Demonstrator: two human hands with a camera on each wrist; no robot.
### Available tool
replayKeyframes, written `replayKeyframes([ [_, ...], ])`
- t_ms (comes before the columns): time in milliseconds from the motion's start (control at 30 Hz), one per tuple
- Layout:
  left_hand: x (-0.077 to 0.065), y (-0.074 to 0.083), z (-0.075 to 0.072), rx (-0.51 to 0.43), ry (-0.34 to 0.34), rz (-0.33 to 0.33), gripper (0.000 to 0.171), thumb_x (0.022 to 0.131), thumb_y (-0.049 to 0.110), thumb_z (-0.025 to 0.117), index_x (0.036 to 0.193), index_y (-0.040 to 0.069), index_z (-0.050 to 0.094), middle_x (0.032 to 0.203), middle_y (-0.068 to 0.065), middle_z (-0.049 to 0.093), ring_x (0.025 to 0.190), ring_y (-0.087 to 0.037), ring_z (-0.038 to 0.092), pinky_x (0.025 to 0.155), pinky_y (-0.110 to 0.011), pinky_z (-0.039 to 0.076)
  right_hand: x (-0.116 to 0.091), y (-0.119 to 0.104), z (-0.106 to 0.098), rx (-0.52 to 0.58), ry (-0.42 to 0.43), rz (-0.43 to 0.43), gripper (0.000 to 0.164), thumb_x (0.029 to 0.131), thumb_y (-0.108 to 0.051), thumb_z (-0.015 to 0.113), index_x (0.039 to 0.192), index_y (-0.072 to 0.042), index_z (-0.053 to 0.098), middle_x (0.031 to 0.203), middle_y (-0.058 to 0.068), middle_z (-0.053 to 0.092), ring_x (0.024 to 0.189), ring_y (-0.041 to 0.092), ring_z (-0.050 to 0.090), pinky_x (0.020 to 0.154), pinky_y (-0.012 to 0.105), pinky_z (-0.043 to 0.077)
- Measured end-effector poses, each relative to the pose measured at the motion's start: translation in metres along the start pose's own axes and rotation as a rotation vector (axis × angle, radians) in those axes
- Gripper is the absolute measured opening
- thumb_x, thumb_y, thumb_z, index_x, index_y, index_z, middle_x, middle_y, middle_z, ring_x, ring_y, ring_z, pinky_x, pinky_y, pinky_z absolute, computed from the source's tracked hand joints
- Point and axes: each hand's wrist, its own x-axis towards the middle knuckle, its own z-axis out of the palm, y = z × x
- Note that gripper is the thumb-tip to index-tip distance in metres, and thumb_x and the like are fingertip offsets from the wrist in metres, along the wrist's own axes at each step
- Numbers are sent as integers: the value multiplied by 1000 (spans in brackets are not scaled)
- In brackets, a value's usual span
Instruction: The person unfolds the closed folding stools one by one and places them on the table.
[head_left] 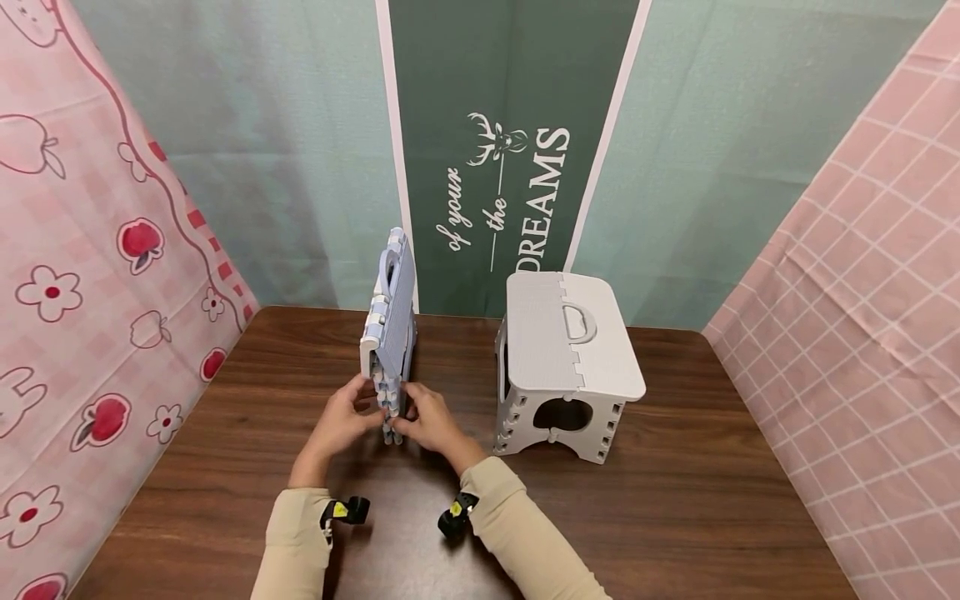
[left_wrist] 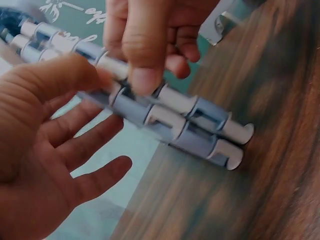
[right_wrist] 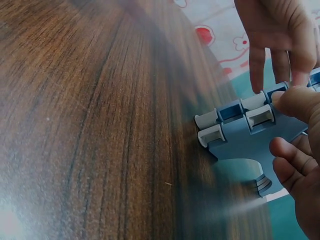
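Note:
A blue and white folding stool [head_left: 399, 304], folded nearly flat, stands upright on its edge on the wooden table, left of the middle. At its near edge, my left hand [head_left: 347, 422] holds the left side, with the thumb on the interlocking hinge segments [left_wrist: 150, 112] and the other fingers spread behind. My right hand [head_left: 437, 423] grips the same edge from the right; its thumb presses on the hinge in the right wrist view. Both thumbs lie close together. The two leg panels sit side by side, their lower ends near the tabletop.
To the right stands an unfolded grey and white folding stool [head_left: 536, 333] with a handle on its top. The dark wooden table [head_left: 675, 500] reaches back to a green curtain [head_left: 300, 167]. Pink patterned cloths [head_left: 862, 317] hang at both sides.

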Motion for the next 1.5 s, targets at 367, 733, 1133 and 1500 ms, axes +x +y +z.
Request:
replayKeyframes([
  [367,-1,0,2,109,22,54,43,70,-3,69,109,-3,52,101,-22,59,96,-41,57,80,-52,47,0,-1,-1,-12,11,0,52,76,-9,75,122,2,54,101,10,59,67,14,56,56,13,42],
  [733,-2,0,1,164,43,-56,53,70,-8,70,118,-6,48,108,-26,57,99,-40,56,86,-51,45,-6,-4,-1,-36,57,-25,49,74,-12,74,117,2,57,96,9,58,67,22,58,56,13,41],
  [1133,-5,-3,0,171,66,-90,51,71,-7,67,118,-5,47,107,-26,57,100,-41,56,83,-48,47,-12,-4,-2,-70,89,57,47,67,-12,73,109,-1,56,90,4,54,68,16,56,59,16,42],
  [1500,-8,-7,-3,131,96,-48,46,77,0,71,119,-2,51,104,-22,60,97,-35,57,81,-49,48,-15,-4,-5,-73,122,90,47,65,-12,73,107,-1,56,87,2,53,66,8,51,57,16,42],
])
